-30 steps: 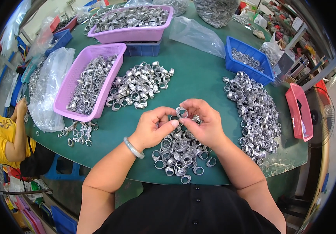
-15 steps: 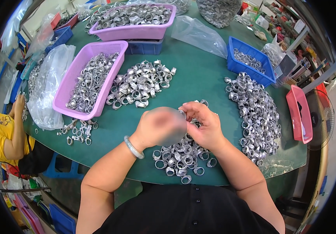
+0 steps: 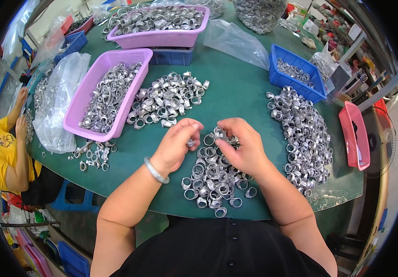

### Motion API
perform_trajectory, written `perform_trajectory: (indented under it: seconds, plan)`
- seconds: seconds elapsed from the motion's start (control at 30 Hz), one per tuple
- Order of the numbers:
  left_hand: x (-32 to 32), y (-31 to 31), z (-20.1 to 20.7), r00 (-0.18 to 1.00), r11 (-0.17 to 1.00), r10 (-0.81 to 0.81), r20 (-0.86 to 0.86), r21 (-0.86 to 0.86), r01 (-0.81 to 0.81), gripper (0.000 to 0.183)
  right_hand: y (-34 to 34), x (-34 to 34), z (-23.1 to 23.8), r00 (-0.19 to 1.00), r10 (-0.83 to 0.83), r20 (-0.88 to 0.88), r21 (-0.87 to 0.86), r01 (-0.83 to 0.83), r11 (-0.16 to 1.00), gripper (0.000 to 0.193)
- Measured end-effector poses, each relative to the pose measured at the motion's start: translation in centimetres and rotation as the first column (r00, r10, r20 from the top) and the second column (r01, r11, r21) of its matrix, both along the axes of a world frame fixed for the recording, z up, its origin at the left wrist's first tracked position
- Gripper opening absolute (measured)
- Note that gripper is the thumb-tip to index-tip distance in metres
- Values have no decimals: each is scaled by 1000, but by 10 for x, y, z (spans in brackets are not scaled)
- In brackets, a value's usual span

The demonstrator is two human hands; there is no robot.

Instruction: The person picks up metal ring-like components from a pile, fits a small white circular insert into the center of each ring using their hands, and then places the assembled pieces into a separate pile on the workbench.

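Silvery metal rings lie in a loose pile in front of me on the green table. My left hand, with a pale bangle at the wrist, is at the pile's left edge. Its fingers are curled, pinching a small metal ring. Over the far right part of the pile is my right hand. Thumb and forefinger stand apart there, around loose rings at the top of the heap; its other fingers are mostly hidden.
A second ring heap lies beyond my left hand, beside a pink basket of rings. To the right spreads a larger heap, below a blue bin. A clear plastic bag lies farther back. At left sits a person in yellow.
My hands have moved apart; the left drew back leftward with a ring, uncovering more of the pile. The right hand's thumb and forefinger have spread. The person at left has raised a hand.
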State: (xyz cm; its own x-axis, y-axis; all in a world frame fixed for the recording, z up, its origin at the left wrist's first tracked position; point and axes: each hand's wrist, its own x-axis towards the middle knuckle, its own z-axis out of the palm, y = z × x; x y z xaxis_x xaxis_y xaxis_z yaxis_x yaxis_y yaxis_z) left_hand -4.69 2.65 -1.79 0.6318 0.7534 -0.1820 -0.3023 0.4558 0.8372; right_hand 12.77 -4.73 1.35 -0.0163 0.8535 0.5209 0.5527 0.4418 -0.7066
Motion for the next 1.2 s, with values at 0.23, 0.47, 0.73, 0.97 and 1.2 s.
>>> perform_trajectory:
  seconds: [0.23, 0.47, 0.73, 0.97, 1.2]
  plan:
    - [-4, 10, -4, 917, 959, -162, 364, -160, 233, 35, -1, 5, -4, 813, -34, 581, -81, 98, 992, 16]
    - [0, 1, 3, 948, 982, -151, 281, -66, 176, 38, -1, 6, -6, 862, -24, 506, -52, 58, 997, 16]
    - [-3, 0, 3, 945, 977, -184, 270, -57, 207, 35, 2, 5, -4, 947, -56, 316, -1, 59, 998, 13]
    - [0, 1, 2, 925, 970, -191, 328, -79, 228, 29, 3, 2, -1, 968, -57, 244, 99, 34, 995, 14]
    - [2, -2, 3, 958, 961, -169, 233, -176, 213, 24, 6, -1, -5, 974, -63, 217, 127, 36, 991, 14]
